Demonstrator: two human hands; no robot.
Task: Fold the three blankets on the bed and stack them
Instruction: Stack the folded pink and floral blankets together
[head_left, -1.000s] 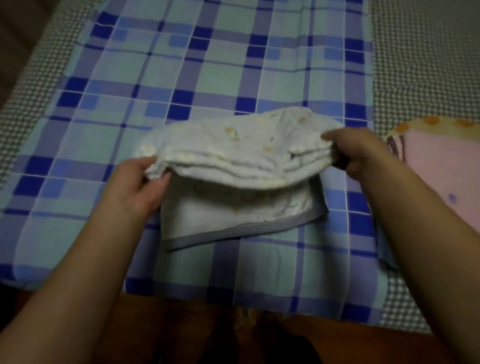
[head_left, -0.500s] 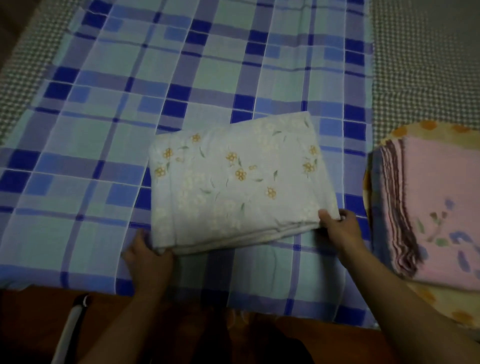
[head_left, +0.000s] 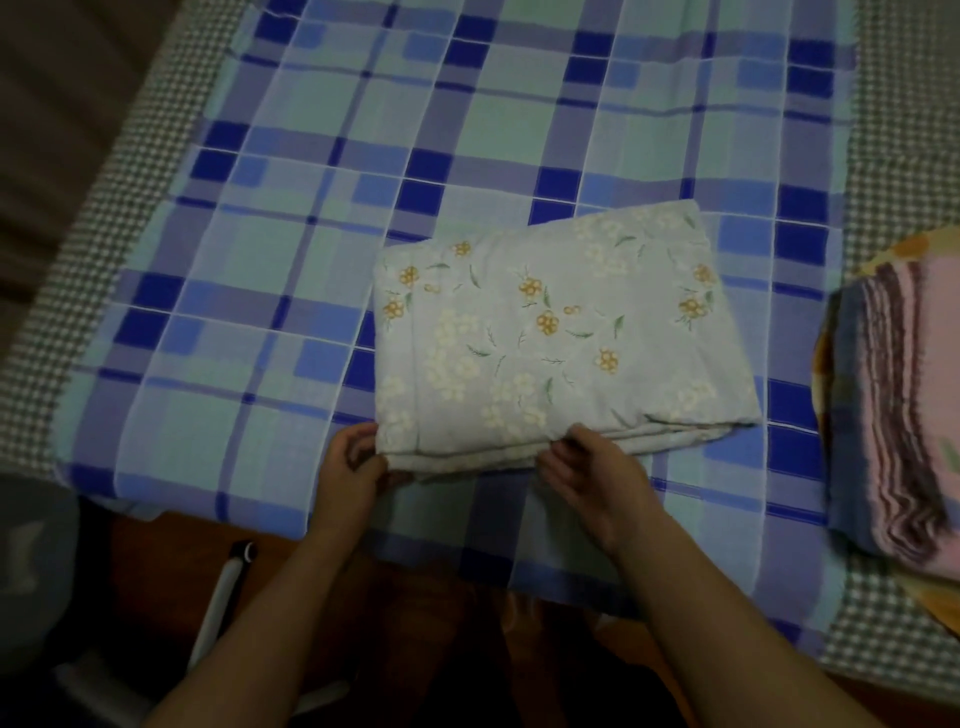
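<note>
I pinch the floral blanket's (head_left: 561, 332) near edge with my left hand (head_left: 353, 467) and, apparently, right hand (head_left: 592, 478) to lift it toward the pink blanket (head_left: 914, 395).

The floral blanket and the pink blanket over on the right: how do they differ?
The floral blanket is pale grey-blue with orange and cream flowers; the pink blanket is pink with dark stripes along its edge. The floral blanket lies on the blue plaid blanket, both hands at its near edge; the pink blanket sits untouched on a yellow-orange cloth. The floral one is fully in view; the pink one is cut off by the frame. Both are folded.
</note>
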